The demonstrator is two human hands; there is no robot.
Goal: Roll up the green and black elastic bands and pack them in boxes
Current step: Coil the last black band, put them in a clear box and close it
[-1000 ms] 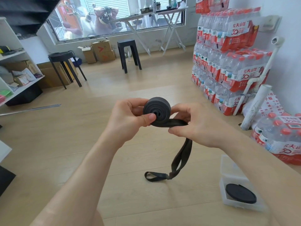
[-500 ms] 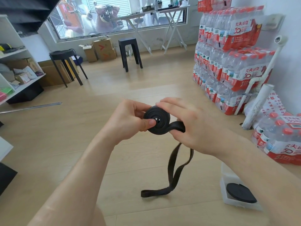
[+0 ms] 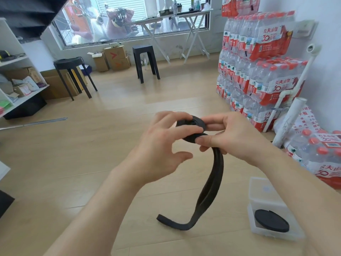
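Head view, single cam.

Writing: shrink-wrapped water-bottle packs (image 3: 258, 61) are stacked along the R wall, with red wrap printed with a large "30" plus Chinese characters. More packs of the same kind (image 3: 321, 154) lie nearer, lower R. A white sack behind the pipe (image 3: 287, 121) has red Chinese print, too small to read. Cardboard cartons (image 3: 116, 58) under the window carry red arrow-like marks, no legible text.

Task item: black band (image 3: 191, 129), flat matte elastic, mostly wound into a tight flat disc held at chest ht over the wood floor (image 3: 92, 145), between both hands. The unwound tail (image 3: 214, 182) drops from the disc's R side, doubled, curving down, w/ the end hooking left. Whether the end touches the floor, can't tell.

Left hand (image 3: 162, 145): fingers spread and fairly straight, laid over the disc's face; thumb hangs free below, off the band. Motion-blurred.

Right hand (image 3: 232, 137): thumb and fingers pinch the disc at its R rim where the tail leaves.

Clear box (image 3: 265, 198) sits on the floor lower R, open, w/ a second black roll (image 3: 271, 220) lying flat inside.
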